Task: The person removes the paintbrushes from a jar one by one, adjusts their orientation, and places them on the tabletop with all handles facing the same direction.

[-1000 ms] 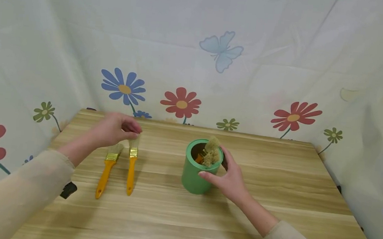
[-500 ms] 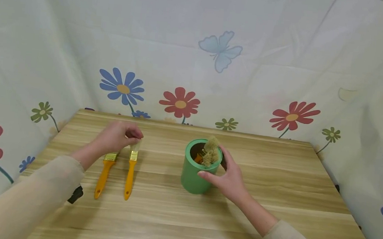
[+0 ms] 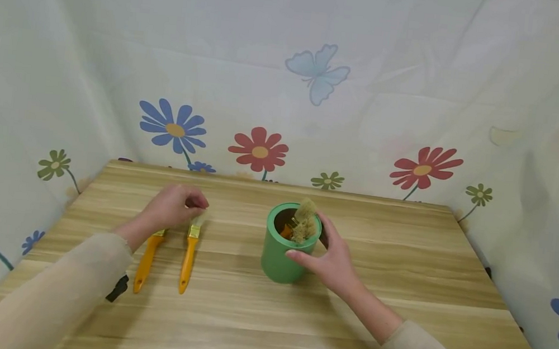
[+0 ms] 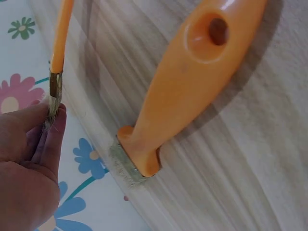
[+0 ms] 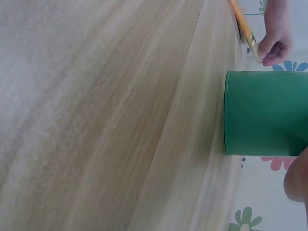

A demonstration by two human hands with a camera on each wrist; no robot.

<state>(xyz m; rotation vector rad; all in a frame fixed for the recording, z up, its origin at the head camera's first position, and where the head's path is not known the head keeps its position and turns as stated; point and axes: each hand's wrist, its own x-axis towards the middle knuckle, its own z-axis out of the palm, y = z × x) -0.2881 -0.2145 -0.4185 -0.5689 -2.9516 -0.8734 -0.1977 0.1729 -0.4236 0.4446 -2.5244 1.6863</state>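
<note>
my left hand is down on the wooden table, fingertips pinching the bristle end of the thinner orange brush. the left wrist view shows it plainly: soft hairs squeezed between my fingers, the ferrule just clear of them, the handle lying away along the table. the wider orange brush lies right beside it, partly under my hand, handle flat on the wood.

my right hand is curled round the green cup, thumb at the rim, fingers round the far side. the cup stands upright, with a tuft of bristles poking out of the top.

now, the worries. bristles are a poor grip, i'd say: they bend and slide, so if i lift from here the brush could droop, swing or slip out handle first. the two brushes lie close together, so a dragged handle could knock the wider one askew. and the cup already looks crowded at the mouth; anything coming in at an angle could catch on that tuft or tip the cup if my right hand loosens. my left sleeve hangs low over the table's near edge too.
</note>
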